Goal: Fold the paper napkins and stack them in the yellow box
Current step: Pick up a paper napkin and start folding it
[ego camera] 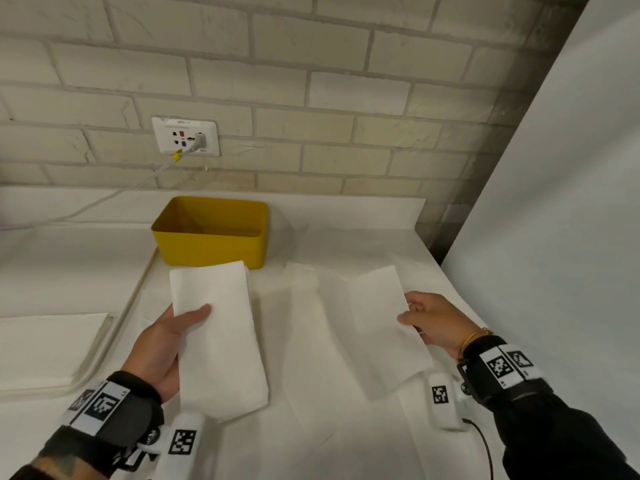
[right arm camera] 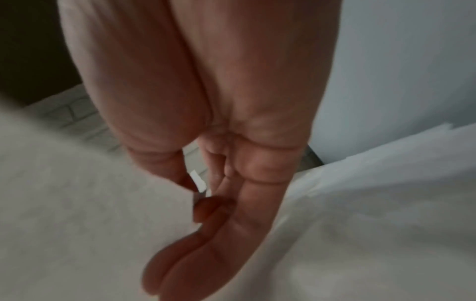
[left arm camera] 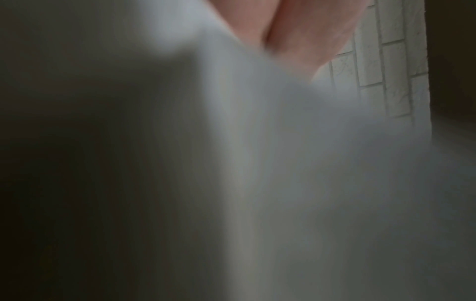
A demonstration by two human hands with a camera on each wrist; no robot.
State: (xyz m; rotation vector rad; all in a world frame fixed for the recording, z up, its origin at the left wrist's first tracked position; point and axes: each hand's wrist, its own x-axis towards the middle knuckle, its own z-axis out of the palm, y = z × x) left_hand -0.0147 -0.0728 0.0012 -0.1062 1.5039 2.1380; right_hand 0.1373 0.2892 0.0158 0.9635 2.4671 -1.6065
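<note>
The yellow box [ego camera: 211,237] stands open and looks empty at the back of the white counter. My left hand [ego camera: 188,318] grips a folded white napkin [ego camera: 221,344] from its left edge, thumb on top, fingers hidden beneath; the napkin's far end lies just in front of the box. In the left wrist view the napkin [left arm camera: 257,142] is a blur below my palm. My right hand [ego camera: 408,311] pinches the right edge of a second napkin [ego camera: 381,327], a long, blurred sheet lifted off the counter. The right wrist view shows the right thumb [right arm camera: 185,179] and fingers closed on that second napkin [right arm camera: 90,203].
A tray [ego camera: 104,344] with flat white napkins lies at the left. A wall socket [ego camera: 185,136] with a plugged cable sits above the box on the brick wall. A tall white panel [ego camera: 554,202] bounds the counter on the right. White paper covers the counter [ego camera: 311,375].
</note>
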